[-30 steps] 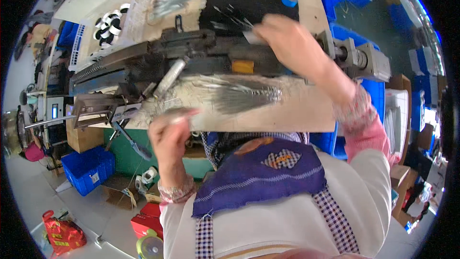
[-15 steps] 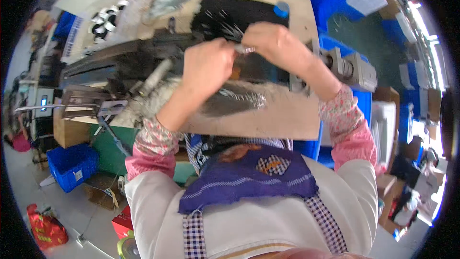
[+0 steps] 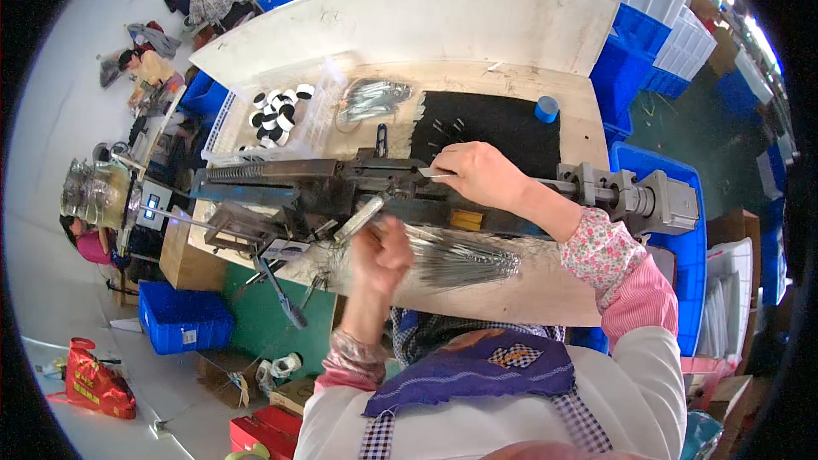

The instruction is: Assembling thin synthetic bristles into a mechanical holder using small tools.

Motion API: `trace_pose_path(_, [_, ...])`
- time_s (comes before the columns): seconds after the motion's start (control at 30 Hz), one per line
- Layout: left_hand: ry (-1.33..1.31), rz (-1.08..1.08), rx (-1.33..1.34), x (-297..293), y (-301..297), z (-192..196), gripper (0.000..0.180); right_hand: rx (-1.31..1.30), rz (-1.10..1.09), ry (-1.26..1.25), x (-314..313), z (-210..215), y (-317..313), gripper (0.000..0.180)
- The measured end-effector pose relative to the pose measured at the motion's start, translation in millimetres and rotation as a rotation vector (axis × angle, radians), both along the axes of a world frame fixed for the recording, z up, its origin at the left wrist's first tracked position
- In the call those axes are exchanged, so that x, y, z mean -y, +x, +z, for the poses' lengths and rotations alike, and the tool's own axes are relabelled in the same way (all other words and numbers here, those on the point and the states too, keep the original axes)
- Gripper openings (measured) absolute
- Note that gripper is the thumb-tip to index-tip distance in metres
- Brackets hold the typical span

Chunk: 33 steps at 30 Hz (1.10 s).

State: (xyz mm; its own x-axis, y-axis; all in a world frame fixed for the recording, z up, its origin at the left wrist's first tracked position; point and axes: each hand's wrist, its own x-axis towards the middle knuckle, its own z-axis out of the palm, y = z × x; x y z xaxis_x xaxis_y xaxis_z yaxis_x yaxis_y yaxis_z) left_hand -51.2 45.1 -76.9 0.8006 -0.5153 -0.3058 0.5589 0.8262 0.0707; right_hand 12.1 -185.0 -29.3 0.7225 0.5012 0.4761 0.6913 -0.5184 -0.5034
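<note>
At the long dark bench machine (image 3: 281,172), my right hand (image 3: 481,172) pinches a thin silvery metal strip (image 3: 436,173) above the machine's bar. My left hand (image 3: 381,255) is blurred by motion and stands in front of the machine, beside a pale lever-like bar (image 3: 362,218); its fingers are too smeared to read. On the bench just in front of the machine lies a bundle of thin metal rods (image 3: 469,262). Behind my right hand, several small metal pins (image 3: 447,128) rest on a black mat (image 3: 503,123).
A clear plastic crate (image 3: 328,89) holds several black-and-white rolls (image 3: 277,115). Beside it are more thin metal pieces (image 3: 377,100). A round blue object (image 3: 546,109) sits on the mat. A motor-like block (image 3: 669,202) ends the machine at right. A blue bin (image 3: 183,315) stands at lower left.
My hands, earlier close together around a small silvery piece, are now apart. The left has dropped toward me; the right stays over the machine. The view has shifted, showing more beyond the bench.
</note>
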Motion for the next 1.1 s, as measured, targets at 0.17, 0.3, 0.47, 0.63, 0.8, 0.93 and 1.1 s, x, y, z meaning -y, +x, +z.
trace_pose_path(0.17, [-0.083,-0.237,0.269,25.5,1.5,61.9,0.050,0.015,-0.033,-0.035,-1.0,-13.2,12.6,0.010])
trace_pose_path(0.3, [1.506,0.046,0.836,52.4,-22.1,-18.5,0.029,0.053,0.019,-0.108,-8.9,-5.7,12.5,0.015])
trace_pose_path(0.47, [1.338,-0.243,0.736,24.3,-12.1,-6.3,0.031,0.232,-0.153,-0.227,-10.3,5.7,-9.1,0.018])
trace_pose_path(0.63, [1.105,0.361,0.109,-98.1,-16.5,-57.5,0.042,-0.040,-0.274,-0.294,2.8,-38.2,-69.0,0.036])
trace_pose_path(0.8, [1.086,0.368,0.102,-109.1,1.9,-38.4,0.035,-0.232,-0.434,-0.360,21.9,-89.3,-24.7,0.019])
trace_pose_path(0.93, [0.912,0.533,0.145,-99.5,-2.4,-57.4,0.023,-0.115,-0.310,-0.271,24.0,-85.3,-21.3,0.015])
trace_pose_path(1.1, [1.055,0.692,0.537,-6.4,-27.3,-20.8,0.025,-0.161,-0.280,-0.271,45.0,-63.1,-67.1,0.012])
